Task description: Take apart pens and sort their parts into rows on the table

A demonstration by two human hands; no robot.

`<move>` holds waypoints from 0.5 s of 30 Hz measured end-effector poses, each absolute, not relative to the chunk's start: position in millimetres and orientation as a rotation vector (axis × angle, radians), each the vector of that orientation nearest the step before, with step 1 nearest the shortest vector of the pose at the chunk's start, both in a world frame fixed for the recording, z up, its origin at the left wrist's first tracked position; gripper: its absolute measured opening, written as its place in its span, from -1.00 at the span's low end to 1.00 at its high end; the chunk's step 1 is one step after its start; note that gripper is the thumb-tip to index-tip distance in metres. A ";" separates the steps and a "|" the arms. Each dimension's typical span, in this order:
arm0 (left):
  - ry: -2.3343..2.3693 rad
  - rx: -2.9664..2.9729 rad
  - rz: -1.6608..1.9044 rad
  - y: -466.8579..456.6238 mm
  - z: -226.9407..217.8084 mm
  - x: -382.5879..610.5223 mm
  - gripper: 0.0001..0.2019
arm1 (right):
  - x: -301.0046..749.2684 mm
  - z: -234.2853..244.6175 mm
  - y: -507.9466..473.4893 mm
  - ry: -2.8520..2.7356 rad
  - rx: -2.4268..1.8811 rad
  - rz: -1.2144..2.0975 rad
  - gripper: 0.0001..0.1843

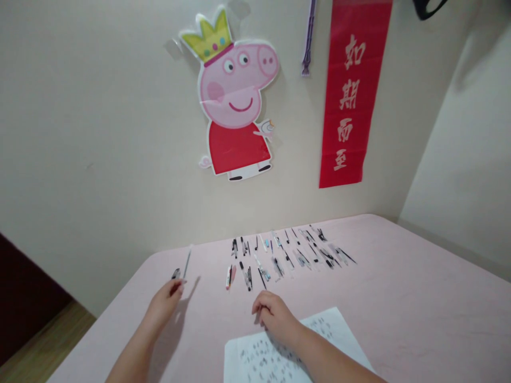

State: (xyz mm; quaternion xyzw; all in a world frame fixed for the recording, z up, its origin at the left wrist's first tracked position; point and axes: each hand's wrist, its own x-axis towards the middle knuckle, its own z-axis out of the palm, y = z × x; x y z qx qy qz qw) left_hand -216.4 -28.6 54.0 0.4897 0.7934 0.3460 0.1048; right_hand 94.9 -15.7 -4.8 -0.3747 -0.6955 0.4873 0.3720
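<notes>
A slim, greyish pen refill (187,263) stands almost upright in the pinched fingertips of my left hand (166,298), over the left part of the pink cloth. Just behind those fingers lies a small black pen part (175,273). My right hand (275,317) rests with its fingers curled in and nothing visible in them, at the top edge of a white sheet (235,367) with rows of dark marks. Beyond it, two rows of pen parts are spread out, among them a white and pink pen (228,277) and black pens (249,278).
A pink-covered surface (399,298) runs up to the wall. A cartoon pig cutout (239,143) and a red banner (347,117) with characters hang on the wall, with a purple strap (308,42) between them. Wooden floor (51,340) shows at lower left.
</notes>
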 end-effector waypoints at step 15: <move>1.359 1.598 0.705 -54.7 28.3 -76.3 -0.79 | 103.1 2.7 -0.8 -1.057 -1.002 1.419 -0.45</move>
